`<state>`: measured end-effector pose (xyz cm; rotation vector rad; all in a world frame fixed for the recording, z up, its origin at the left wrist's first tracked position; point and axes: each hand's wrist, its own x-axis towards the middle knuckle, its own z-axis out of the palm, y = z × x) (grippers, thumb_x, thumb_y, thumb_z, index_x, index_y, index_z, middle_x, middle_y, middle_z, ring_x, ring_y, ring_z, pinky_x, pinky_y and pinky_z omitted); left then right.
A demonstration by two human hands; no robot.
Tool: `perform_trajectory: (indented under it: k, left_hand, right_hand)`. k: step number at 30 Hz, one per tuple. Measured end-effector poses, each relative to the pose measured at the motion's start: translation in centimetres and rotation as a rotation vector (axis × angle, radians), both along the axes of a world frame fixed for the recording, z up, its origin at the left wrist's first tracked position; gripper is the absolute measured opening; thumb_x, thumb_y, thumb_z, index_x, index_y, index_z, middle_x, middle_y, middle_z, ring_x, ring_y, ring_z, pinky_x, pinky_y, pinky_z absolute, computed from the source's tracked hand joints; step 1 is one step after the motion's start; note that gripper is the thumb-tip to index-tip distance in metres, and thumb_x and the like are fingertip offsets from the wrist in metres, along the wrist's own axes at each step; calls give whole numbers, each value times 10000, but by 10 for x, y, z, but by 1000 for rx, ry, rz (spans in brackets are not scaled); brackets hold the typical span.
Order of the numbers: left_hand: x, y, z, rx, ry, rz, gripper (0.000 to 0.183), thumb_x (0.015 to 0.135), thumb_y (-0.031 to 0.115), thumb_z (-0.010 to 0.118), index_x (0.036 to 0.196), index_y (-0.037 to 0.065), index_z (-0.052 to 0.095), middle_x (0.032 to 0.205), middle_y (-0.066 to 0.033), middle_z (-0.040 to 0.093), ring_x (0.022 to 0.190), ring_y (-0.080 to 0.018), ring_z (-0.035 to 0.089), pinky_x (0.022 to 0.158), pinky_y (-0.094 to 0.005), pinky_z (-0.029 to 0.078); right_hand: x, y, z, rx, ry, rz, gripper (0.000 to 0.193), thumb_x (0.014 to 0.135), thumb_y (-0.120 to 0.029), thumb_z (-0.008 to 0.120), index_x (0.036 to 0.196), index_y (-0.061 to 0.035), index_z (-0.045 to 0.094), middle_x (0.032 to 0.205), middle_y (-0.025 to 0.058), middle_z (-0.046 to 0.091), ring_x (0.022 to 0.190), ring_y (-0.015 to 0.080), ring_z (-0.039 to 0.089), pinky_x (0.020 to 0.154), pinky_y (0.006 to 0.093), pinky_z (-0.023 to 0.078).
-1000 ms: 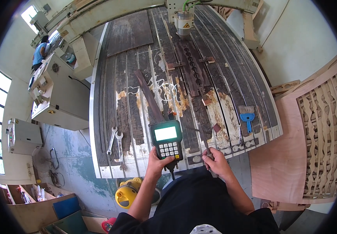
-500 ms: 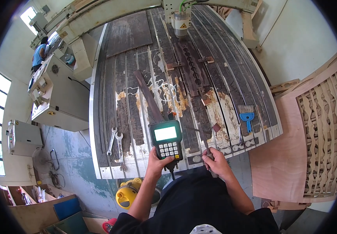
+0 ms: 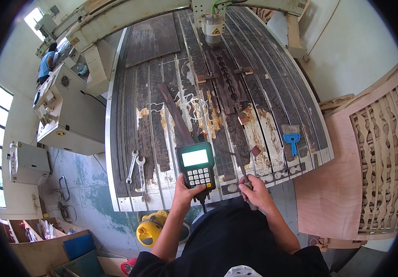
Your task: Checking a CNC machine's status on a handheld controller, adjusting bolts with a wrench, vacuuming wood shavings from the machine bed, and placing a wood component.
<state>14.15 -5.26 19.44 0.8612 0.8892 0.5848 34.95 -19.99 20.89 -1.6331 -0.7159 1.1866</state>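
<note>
1. Position. The left hand supports the handheld controller above the near edge of the machine bed. Its fingers are closed around the lower casing, and one digit lies across the bottom keys; whether it is pressing cannot be told. The screen is lit and faces up; the cord leaves from the lower end.

2. Second hand. The right hand has its fingers curled around the handle of a long, narrow hand tool. The tool points away from the body, beside the controller and apart from it.

3. Key entry. Grip the casing by its sides, so that only the intended digit meets the keys. Read the screen before each press, then look up at the spindle, which stands at the far end of the holed board.

4. Clearance. Hold the hand tool low and clear of the keypad and cord. Any reach toward the board calls for a motionless spindle. Watch the small blocks beside the board; a low spindle could strike them. The wrenches lie on the left of the bed, the brush on the right.
</note>
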Motion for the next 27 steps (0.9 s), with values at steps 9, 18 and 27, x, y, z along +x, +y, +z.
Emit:
perform_trajectory:
  k: [9, 18, 27]
  left_hand:
    - [1, 2, -1, 13, 7, -29, 514, 709, -67, 763, 1142, 3, 496, 998, -128, 680, 864, -220, 704, 801, -349, 599]
    - [2, 4, 4, -2, -4, -17, 506, 714, -76, 756, 1144, -3, 499, 996, -130, 681, 866, -222, 705, 801, -353, 602]
    - [0, 4, 6, 5, 25, 5, 505, 705, -76, 760, 1130, -14, 496, 992, -138, 677, 862, -223, 705, 791, -354, 604]
  right_hand:
    - [1, -2, -2, 7, 14, -17, 108, 944, -95, 593, 941, 7, 560, 627, 16, 548, 515, 70, 511, 466, 247, 423]
    - [1, 2, 5, -29, -7, -1, 103, 944, -92, 591, 947, 5, 558, 633, 15, 542, 520, 74, 509, 472, 247, 425]
    - [0, 5, 0, 7, 12, 9, 106, 942, -96, 595, 948, 1, 553, 653, 10, 546, 527, 69, 514, 468, 243, 420]
